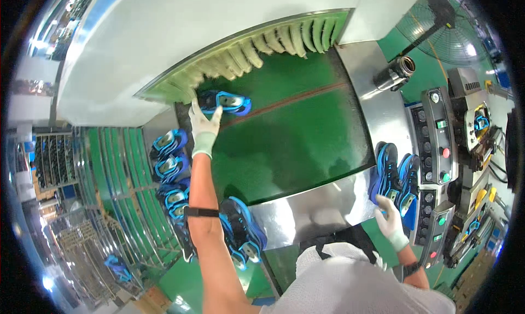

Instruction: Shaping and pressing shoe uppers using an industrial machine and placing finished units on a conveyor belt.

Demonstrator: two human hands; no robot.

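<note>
My left hand [205,129], in a white glove, reaches to the far left of a green conveyor belt [295,144]. Its thumb and fingers are spread at the left end of a black and blue sports shoe [232,102] lying on the belt; they appear to touch it, without a clear grip. At the right, my gloved right hand [389,221] is open, with its fingers close to the near ends of a pair of similar shoes [387,169]. Whether they touch is unclear. That pair rests on the metal edge beside the belt.
Pale flap strips [240,54] hang across a white machine's opening. More shoes stand left of the belt [170,169] and at its near-left corner [240,232]. Control boxes [435,133] line the right. A metal cylinder [395,73] and a fan [445,32] are at far right.
</note>
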